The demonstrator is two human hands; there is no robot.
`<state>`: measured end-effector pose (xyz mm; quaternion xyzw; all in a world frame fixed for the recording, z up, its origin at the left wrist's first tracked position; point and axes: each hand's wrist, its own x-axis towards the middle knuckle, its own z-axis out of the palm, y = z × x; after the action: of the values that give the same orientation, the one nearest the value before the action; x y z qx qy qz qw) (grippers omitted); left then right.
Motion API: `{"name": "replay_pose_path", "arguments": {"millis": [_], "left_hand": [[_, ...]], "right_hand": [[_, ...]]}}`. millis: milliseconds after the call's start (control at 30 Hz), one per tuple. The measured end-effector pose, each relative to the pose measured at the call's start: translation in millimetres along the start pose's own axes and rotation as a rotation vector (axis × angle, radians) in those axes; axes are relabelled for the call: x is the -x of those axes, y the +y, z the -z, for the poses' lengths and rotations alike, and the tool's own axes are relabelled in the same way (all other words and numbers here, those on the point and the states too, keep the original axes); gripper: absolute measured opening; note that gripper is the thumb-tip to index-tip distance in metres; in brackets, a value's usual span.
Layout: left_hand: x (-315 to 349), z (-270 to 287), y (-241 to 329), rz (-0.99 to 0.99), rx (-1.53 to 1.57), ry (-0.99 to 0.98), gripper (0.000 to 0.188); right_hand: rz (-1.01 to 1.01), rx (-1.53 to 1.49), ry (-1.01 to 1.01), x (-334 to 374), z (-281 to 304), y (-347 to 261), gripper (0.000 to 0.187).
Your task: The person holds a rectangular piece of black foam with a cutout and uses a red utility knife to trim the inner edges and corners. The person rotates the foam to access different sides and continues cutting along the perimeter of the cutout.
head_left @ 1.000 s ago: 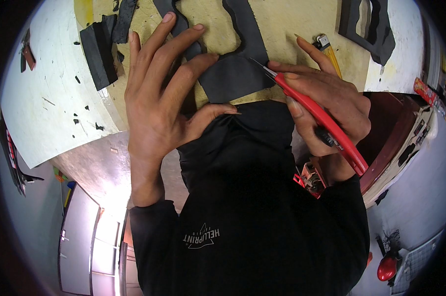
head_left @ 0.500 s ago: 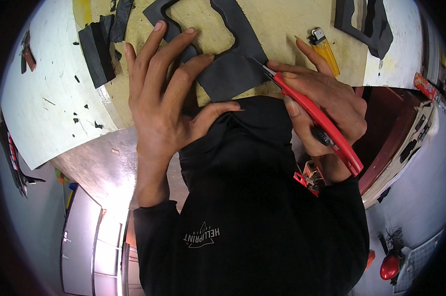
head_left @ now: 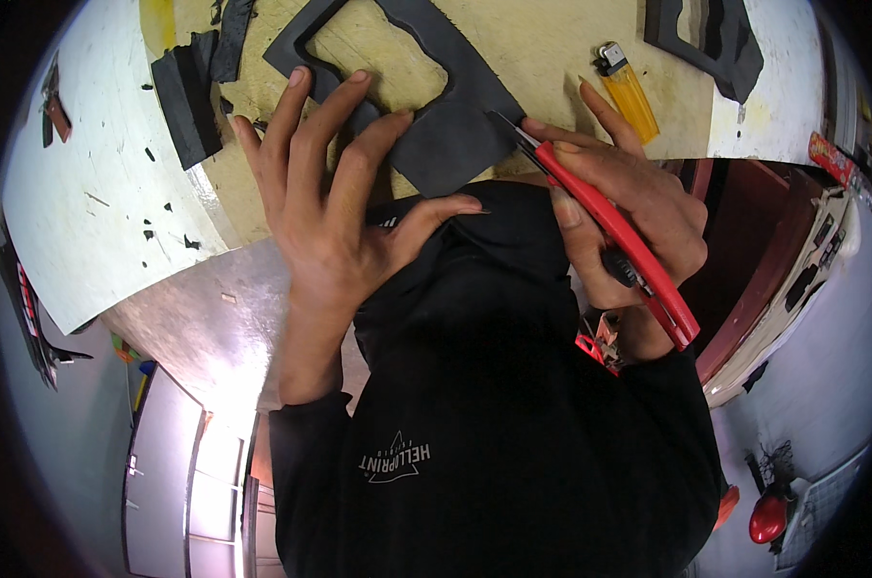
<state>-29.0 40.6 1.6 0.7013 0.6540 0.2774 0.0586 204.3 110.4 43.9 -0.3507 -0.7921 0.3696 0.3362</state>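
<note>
A dark grey foam sheet (head_left: 460, 144) with a large curved cut-out lies on the yellowish tabletop (head_left: 542, 39). My left hand (head_left: 335, 183) is spread open beside it. Its fingertips rest along the foam's left side, and its thumb reaches past the near corner by my black shirt (head_left: 513, 385). In my right hand (head_left: 638, 193) is a red utility knife (head_left: 624, 231), gripped along its handle with the blade out. The blade's tip meets the foam near its right edge; how deep it goes, I cannot tell.
A yellow lighter (head_left: 631, 101) lies beyond my right hand. Dark foam strips (head_left: 187, 101) and small scraps sit at the left, and another cut foam piece (head_left: 711, 48) at the far right. A dark red open compartment (head_left: 759, 222) is below the table's right edge.
The foam and the lighter now appear slightly lower and more of the cut-out shows. Both hands have shifted a little, the right one leftward with the knife. The blade tip stays at the foam.
</note>
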Motion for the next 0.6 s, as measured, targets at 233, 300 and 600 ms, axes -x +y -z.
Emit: {"name": "replay_pose_path", "arguments": {"millis": [233, 300, 600], "left_hand": [[5, -3, 8, 0.009, -0.021, 0.042, 0.078], [7, -5, 10, 0.016, -0.031, 0.054, 0.078], [13, -16, 16, 0.024, -0.09, 0.153, 0.08]], "right_hand": [[-0.031, -0.002, 0.06, 9, -5, -4, 0.021], [-0.028, 0.004, 0.067, 11, -6, -4, 0.022], [0.003, 0.065, 0.094, 14, -7, -7, 0.024]]}}
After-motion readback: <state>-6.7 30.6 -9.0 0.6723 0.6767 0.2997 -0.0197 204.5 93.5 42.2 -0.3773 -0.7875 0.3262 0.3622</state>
